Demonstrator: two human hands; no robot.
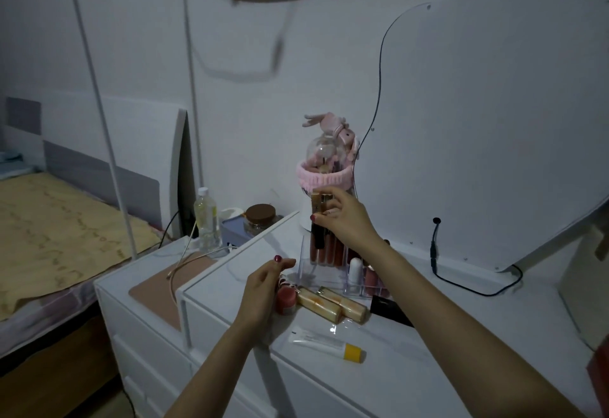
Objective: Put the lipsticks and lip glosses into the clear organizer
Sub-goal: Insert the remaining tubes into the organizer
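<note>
The right hand [342,216] pinches a gold-capped lip gloss [319,216] by its top, fingers closed around it, and holds it upright above the back-left compartment of the clear organizer [329,272], where several dark red tubes [329,248] already stand. The organizer sits toward the back of the desk [428,335], in front of the mirror panel [494,121]. The left hand [263,289] rests near the desk's left edge, fingers loosely curled over a small round red lipstick [285,300]; whether it actually grips it cannot be told. Just beside it lie two gold-striped lipsticks [333,304], touching each other, and nearer the front edge a white tube with a yellow cap [324,345].

The risk lies in the crowded compartment — if the gloss comes down tilted, it may strike a neighbouring cap and jam or topple the row. The light organizer could also skid backward — nothing is steadying it.
</note>
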